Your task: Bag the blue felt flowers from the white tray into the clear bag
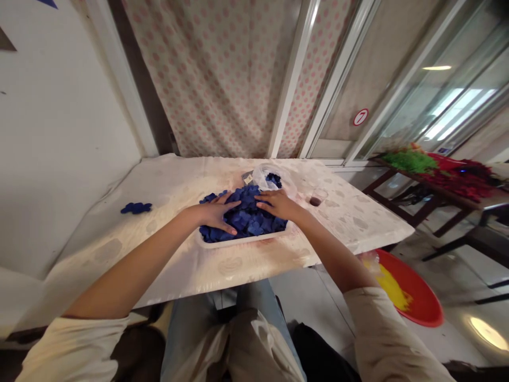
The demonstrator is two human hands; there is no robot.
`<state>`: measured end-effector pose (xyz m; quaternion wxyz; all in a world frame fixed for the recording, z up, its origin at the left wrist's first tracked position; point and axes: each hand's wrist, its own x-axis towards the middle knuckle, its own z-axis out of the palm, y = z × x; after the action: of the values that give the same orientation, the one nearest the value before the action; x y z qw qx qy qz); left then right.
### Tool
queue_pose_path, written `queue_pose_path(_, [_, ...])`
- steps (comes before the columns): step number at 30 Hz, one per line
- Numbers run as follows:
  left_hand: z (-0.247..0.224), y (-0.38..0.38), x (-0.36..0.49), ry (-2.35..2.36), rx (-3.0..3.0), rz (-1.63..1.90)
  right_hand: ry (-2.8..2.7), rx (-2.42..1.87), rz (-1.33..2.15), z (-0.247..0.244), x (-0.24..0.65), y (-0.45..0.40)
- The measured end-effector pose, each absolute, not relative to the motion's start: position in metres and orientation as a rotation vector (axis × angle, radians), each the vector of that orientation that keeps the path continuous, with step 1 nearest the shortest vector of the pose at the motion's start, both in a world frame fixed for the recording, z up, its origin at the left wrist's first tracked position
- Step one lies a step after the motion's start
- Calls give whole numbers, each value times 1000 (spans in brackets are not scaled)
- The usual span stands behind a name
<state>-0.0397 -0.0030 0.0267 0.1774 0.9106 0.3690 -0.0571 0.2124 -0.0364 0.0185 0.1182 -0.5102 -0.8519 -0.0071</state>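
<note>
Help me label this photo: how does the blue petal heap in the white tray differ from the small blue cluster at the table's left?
The blue petal heap fills the white tray; the small blue cluster lies on the covered table. The heap is larger and mounded; the cluster is low. The left hand and right hand touch the heap; neither touches the cluster. Both piles are deep blue.

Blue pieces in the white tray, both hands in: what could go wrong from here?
1. Spill: the blue pieces are heaped high in the white tray, so pushing by the left hand or right hand might send some over the rim.
2. Knocked cup: the clear cup with dark contents stands on the table just beyond the right hand; an outward sweep could tip it.
</note>
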Motion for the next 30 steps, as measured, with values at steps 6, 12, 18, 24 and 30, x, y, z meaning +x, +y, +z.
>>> queue_pose_path(6, [41,-12,-46,1057,2745,215,-2386,-1435,-184,29,222,-39])
queue_pose_path(12, [44,-37,-53,690,2990,606,-2300,-1485,-181,31,237,-39])
queue_pose_path(18, [20,-71,-85,616,2949,900,-2136,-1615,-93,35,287,-13])
queue_pose_path(24, [-36,-100,-117,954,2529,1417,-1946,-1851,-23,4,317,28])
queue_pose_path(30, [-67,-103,-120,1357,2367,1313,-1894,-2071,63,-34,317,70])
